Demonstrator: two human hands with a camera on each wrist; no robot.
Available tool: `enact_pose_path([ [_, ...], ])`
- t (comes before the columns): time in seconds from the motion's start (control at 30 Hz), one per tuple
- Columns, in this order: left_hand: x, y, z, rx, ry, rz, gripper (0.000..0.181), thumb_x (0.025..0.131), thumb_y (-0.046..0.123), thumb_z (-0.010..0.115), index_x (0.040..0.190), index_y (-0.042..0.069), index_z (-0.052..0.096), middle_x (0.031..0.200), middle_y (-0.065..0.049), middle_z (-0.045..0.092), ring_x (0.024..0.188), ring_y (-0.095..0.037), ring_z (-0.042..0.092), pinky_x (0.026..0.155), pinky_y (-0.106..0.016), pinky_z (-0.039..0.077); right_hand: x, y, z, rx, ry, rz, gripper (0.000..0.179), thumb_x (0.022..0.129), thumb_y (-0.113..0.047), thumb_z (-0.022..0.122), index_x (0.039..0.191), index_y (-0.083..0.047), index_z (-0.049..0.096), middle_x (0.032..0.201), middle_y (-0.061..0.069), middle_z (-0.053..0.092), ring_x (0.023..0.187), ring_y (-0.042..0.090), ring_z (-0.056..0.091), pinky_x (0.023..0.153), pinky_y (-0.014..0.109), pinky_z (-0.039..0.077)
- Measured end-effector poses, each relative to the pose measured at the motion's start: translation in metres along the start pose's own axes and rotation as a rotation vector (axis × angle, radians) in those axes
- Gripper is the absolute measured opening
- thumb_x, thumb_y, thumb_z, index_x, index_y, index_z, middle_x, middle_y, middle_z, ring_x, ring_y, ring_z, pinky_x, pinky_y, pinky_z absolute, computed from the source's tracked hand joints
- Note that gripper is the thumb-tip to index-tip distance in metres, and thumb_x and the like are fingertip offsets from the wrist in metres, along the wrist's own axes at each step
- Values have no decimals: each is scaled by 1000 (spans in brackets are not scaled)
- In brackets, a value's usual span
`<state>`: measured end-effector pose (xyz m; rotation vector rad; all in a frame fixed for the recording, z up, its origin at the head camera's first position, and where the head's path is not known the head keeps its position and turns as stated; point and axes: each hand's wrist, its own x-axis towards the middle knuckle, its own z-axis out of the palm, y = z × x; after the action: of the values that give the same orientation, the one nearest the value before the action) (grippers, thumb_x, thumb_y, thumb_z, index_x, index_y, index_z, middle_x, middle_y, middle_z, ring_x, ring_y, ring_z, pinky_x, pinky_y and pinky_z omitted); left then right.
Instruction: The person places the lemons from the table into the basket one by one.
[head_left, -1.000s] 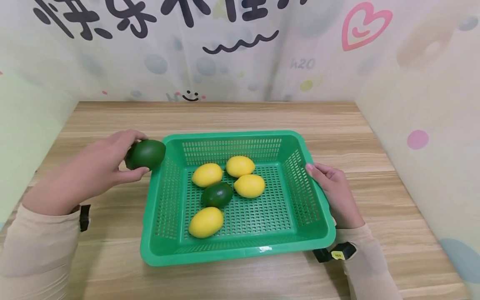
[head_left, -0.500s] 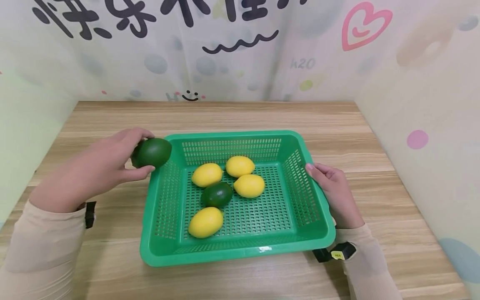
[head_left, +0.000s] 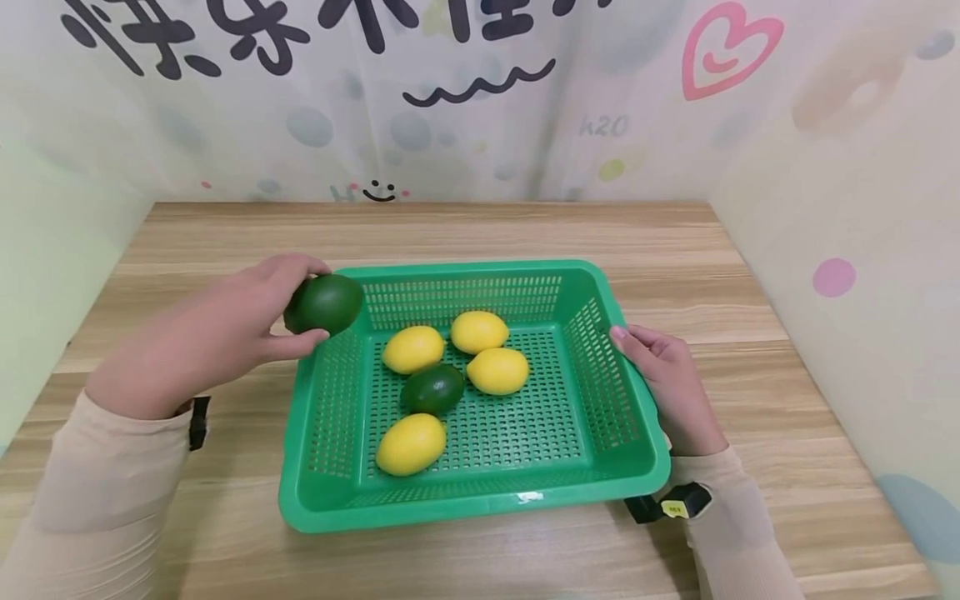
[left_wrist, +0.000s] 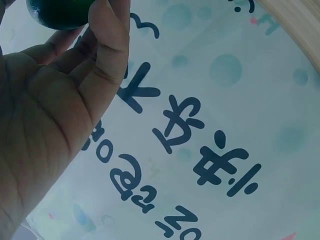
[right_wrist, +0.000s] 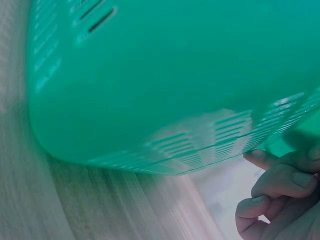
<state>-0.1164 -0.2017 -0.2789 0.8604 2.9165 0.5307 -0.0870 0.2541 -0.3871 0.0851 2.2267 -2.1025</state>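
In the head view my left hand (head_left: pixel 217 325) holds a dark green, smooth avocado (head_left: pixel 326 303) between thumb and fingers, over the left back corner of a green plastic basket (head_left: pixel 480 521). The left wrist view shows the avocado (left_wrist: pixel 60 12) at the top edge, mostly cut off. My right hand (head_left: pixel 671 383) grips the basket's right rim, thumb on top. From the right wrist, its curled fingers (right_wrist: pixel 285 180) show by the slotted outer wall. Inside the basket lie another dark green avocado (head_left: pixel 432 389) and several yellow lemons (head_left: pixel 497 372), grouped left of centre.
The basket stands on a light wood table (head_left: pixel 420 233). A white patterned wall sheet (head_left: pixel 480 150) rises behind the table, with pale walls at both sides. Black wrist straps (head_left: pixel 198 423) sit on both sleeves.
My left hand has moved to the right with the avocado, from beside the basket's left rim to over its corner. The right hand, the basket and the fruit inside stay put.
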Motion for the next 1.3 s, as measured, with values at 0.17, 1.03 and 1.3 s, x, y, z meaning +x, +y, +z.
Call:
enact_pose_path([
  [0.17, 3, 2, 3, 2, 14, 55, 50, 93, 17, 77, 132, 3, 50, 114, -11, 60, 84, -16, 56, 69, -33, 52, 1, 2, -1, -1, -4, -3, 49, 105, -33, 61, 128, 10, 62, 91, 12, 78, 74, 22, 77, 62, 37, 62],
  [1.03, 19, 20, 6, 109, 47, 221, 45, 88, 20, 82, 120, 4, 55, 98, -6, 56, 81, -19, 51, 65, -34, 48, 0, 1, 1, 21, -6, -19, 48, 105, -30, 62, 126, 13, 62, 90, 12, 78, 73, 21, 77, 62, 35, 62],
  [1.3, 26, 31, 11, 118, 12, 255, 51, 88, 23, 82, 126, 4, 55, 107, -9, 61, 85, -21, 55, 67, -35, 51, 1, 2, -1, 5, -8, -18, 48, 105, -32, 61, 127, 11, 63, 90, 12, 78, 73, 21, 77, 62, 36, 62],
])
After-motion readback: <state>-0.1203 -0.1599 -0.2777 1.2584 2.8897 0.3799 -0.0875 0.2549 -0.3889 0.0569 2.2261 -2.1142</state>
